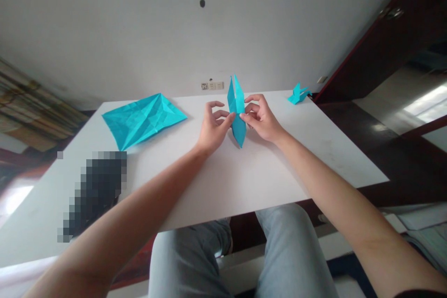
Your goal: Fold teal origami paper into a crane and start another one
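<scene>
A narrow, folded turquoise paper piece [237, 111] stands upright over the white table [244, 177], its two points up and its tip down near the tabletop. My left hand [213, 125] pinches its left edge with thumb and forefinger. My right hand [261, 118] pinches its right edge the same way. Both hands meet at the paper's middle.
A creased, unfolded turquoise sheet [143, 118] lies at the table's far left. A small finished turquoise paper figure [298, 94] sits at the far right corner. A blurred dark object [92, 193] rests near the front left. A wall stands behind, a dark door [384, 46] at right.
</scene>
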The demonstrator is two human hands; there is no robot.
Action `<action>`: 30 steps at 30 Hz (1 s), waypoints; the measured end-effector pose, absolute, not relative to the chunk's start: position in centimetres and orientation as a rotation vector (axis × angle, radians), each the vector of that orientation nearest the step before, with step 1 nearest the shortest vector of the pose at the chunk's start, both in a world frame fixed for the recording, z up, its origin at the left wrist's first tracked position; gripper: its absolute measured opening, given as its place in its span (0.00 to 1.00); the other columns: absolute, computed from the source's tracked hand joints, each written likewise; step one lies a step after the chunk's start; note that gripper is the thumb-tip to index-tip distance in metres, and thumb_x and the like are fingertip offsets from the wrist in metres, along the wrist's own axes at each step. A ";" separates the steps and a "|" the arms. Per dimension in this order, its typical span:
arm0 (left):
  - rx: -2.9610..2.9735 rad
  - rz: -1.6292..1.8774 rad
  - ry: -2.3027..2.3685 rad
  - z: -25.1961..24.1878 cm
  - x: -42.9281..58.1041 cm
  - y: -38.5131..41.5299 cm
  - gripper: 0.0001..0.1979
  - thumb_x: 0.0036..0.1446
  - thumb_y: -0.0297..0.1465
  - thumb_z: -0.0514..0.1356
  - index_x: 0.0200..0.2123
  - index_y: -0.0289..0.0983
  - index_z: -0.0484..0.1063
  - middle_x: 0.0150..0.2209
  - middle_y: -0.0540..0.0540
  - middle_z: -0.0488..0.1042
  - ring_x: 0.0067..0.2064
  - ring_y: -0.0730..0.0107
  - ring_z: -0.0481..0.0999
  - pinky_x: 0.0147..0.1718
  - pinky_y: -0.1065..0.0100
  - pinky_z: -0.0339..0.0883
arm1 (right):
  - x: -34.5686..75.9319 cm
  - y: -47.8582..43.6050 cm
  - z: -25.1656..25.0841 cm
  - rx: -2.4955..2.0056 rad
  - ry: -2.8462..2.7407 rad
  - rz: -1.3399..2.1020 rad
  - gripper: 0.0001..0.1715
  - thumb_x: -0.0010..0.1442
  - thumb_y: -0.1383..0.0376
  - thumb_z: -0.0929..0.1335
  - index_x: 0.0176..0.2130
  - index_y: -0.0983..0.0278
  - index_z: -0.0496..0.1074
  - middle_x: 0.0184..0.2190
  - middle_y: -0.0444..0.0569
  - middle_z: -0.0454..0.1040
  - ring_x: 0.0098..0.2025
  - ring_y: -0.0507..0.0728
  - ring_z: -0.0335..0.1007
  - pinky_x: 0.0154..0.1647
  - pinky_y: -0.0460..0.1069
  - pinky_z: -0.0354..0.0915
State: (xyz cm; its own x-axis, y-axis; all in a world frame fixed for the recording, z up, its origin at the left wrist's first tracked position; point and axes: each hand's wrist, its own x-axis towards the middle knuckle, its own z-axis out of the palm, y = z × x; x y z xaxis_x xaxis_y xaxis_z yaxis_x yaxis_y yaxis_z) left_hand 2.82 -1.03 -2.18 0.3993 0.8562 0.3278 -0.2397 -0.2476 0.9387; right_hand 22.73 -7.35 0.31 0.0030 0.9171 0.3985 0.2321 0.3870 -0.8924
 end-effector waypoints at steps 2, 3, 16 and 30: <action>1.498 1.137 0.587 -2.0 2.7 -1.2 0.33 0.67 0.52 0.77 0.57 0.48 0.61 0.41 0.55 0.80 0.33 0.71 0.85 0.35 0.68 0.77 | 22.7 -7.4 0.2 -1.077 -1.503 0.764 0.42 0.65 0.33 0.81 0.58 0.47 0.61 0.36 0.36 0.68 0.26 0.54 0.63 0.27 0.53 0.64; 1.511 1.136 0.589 -1.9 2.7 -1.3 0.33 0.67 0.53 0.77 0.58 0.48 0.61 0.42 0.54 0.80 0.33 0.71 0.85 0.35 0.68 0.77 | 22.7 -7.4 0.2 -1.075 -1.500 0.771 0.43 0.64 0.34 0.81 0.59 0.47 0.61 0.36 0.36 0.68 0.26 0.53 0.63 0.27 0.53 0.65; 1.548 1.125 0.538 -1.6 2.7 -0.5 0.14 0.68 0.39 0.70 0.52 0.39 0.85 0.45 0.43 0.89 0.41 0.63 0.89 0.47 0.60 0.85 | 23.2 -7.6 0.2 -1.103 -1.506 0.701 0.36 0.69 0.32 0.77 0.60 0.47 0.67 0.39 0.40 0.72 0.28 0.54 0.67 0.29 0.54 0.69; 1.457 1.080 0.469 -1.7 2.6 -0.4 0.23 0.57 0.40 0.78 0.53 0.36 0.86 0.46 0.41 0.91 0.42 0.62 0.89 0.45 0.62 0.82 | 24.2 -7.4 0.3 -1.111 -1.552 0.810 0.37 0.72 0.29 0.74 0.60 0.53 0.78 0.36 0.43 0.78 0.26 0.54 0.63 0.27 0.52 0.61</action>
